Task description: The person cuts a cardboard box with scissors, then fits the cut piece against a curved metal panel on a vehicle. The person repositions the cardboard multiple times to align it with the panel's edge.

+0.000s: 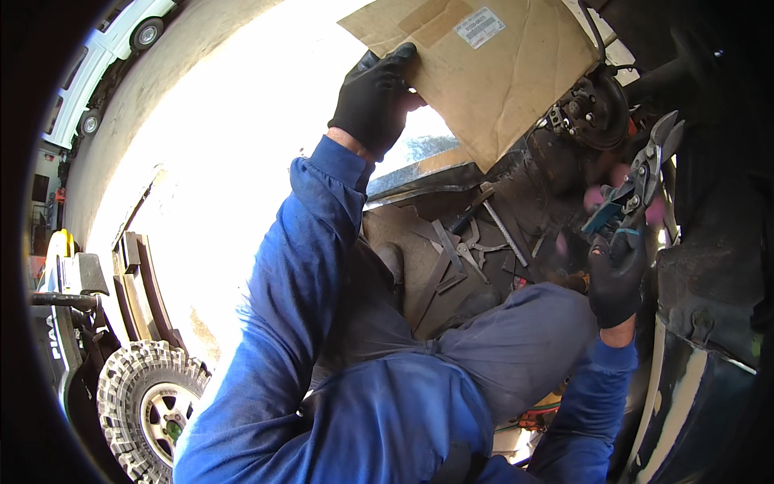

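At one o'clock, the cardboard sheet (492, 81) is pinched at its edge by the left hand (375, 101), its grip closed. Between two and three, the snips (637, 179) are held in the right hand (617, 278), its grip curled round the handles. Blades (663, 131) are best kept clear of fingers.

White printed label (479, 27) on brown cardboard (504, 85); white lettering (56, 340) on black panel (47, 373).

On the brown floor (385, 224) lie pliers (473, 238), a ribbed rod (506, 234) and flat metal pieces (448, 245).
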Available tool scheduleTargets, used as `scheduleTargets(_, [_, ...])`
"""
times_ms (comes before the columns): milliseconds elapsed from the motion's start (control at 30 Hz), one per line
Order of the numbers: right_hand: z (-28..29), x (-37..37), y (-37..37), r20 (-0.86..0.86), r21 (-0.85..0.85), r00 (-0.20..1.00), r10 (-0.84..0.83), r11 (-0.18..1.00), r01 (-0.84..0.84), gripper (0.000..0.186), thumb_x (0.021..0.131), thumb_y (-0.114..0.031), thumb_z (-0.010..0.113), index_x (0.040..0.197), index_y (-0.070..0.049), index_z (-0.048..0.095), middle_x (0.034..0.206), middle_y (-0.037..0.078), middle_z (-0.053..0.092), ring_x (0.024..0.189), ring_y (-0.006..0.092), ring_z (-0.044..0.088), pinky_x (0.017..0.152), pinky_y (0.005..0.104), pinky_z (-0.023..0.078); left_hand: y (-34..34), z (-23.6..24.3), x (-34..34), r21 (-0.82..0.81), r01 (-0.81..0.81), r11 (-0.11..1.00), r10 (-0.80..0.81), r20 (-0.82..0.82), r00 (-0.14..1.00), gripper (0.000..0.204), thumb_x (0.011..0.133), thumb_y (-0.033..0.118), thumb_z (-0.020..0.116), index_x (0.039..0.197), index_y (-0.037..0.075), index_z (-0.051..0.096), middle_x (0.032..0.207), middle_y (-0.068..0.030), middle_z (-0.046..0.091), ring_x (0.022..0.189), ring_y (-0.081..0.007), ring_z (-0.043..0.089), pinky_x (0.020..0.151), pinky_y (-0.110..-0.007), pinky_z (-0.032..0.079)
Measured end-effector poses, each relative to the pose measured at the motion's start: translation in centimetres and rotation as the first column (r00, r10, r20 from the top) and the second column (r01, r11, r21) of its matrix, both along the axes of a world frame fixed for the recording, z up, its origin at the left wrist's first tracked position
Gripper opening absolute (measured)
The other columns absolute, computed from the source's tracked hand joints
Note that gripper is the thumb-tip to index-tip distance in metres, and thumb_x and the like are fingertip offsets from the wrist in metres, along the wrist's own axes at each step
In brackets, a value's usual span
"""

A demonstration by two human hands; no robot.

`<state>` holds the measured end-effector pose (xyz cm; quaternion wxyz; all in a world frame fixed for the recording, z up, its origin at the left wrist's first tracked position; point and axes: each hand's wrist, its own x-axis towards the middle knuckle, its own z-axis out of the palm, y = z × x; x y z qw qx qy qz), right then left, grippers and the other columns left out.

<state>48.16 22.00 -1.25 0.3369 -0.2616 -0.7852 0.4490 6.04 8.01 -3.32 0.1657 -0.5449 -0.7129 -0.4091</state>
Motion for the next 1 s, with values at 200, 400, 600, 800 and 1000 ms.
scheduleTargets(200, [-1.9, -7.0, -1.7, 0.024, 0.08, 1.0, 0.004, 0.997, -0.006, 0.087, 0.089, 0.006, 0.072, 0.167, 0.004, 0.034, 0.151, 0.02, 0.058, 0.13, 0.0222, 0.062, 0.106, 0.0355, 0.055, 2.5, 1.6, -1.7, 0.406, 0.3, 0.863, -0.453, 0.885, 0.108, 0.032, 0.108, 0.021, 0.075, 0.134, 0.004, 0.07, 0.112, -0.0053, 0.078, 0.091, -0.0131, 0.073, 0.082, -0.029, 0.06])
scheduleTargets(400, [-2.6, -5.9, -1.5, 0.029, -0.256, 0.988, 0.15, 0.957, -0.137, 0.085, 0.087, 0.006, 0.074, 0.164, 0.005, 0.038, 0.148, 0.018, 0.059, 0.131, 0.0228, 0.062, 0.112, 0.0377, 0.052, 3.8, 3.0, -3.6, -0.136, 0.399, 0.907, -0.16, 0.764, 0.625, 0.043, 0.103, 0.026, 0.082, 0.135, -0.001, 0.072, 0.117, -0.0071, 0.08, 0.104, -0.0154, 0.074, 0.097, -0.034, 0.06])
scheduleTargets(600, [-1.6, -5.6, 0.3, -0.023, -0.501, 0.961, 0.275, 0.829, -0.249, 0.089, 0.087, 0.006, 0.076, 0.168, 0.004, 0.037, 0.144, 0.017, 0.063, 0.128, 0.0207, 0.065, 0.109, 0.0386, 0.056, 4.6, 2.2, -0.4, -0.572, 0.475, 0.669, -0.193, 0.483, 0.854, 0.054, 0.1, 0.034, 0.085, 0.14, 0.0, 0.072, 0.124, -0.0148, 0.08, 0.11, -0.0233, 0.074, 0.104, -0.04, 0.058])
scheduleTargets(800, [-1.5, -6.7, 1.1, 0.008, -0.601, 0.911, 0.413, 0.729, -0.326, 0.081, 0.091, -0.001, 0.075, 0.165, 0.006, 0.041, 0.145, 0.017, 0.063, 0.131, 0.0199, 0.063, 0.114, 0.0374, 0.051, 5.7, 1.9, 3.9, -0.716, 0.535, 0.447, -0.342, 0.416, 0.843, 0.045, 0.099, 0.034, 0.081, 0.138, 0.011, 0.076, 0.123, -0.0152, 0.08, 0.121, -0.0327, 0.073, 0.109, -0.043, 0.056])
scheduleTargets(1000, [-3.7, -7.5, 0.3, 0.116, -0.523, 0.93, 0.348, 0.817, -0.241, 0.076, 0.095, 0.002, 0.067, 0.165, 0.005, 0.039, 0.142, 0.02, 0.066, 0.119, 0.0242, 0.073, 0.099, 0.0378, 0.062, 6.2, 1.9, 4.8, -0.661, 0.372, 0.651, -0.363, 0.16, 0.918, 0.039, 0.099, 0.018, 0.082, 0.137, 0.011, 0.077, 0.131, -0.0175, 0.077, 0.119, -0.037, 0.073, 0.106, -0.043, 0.058])
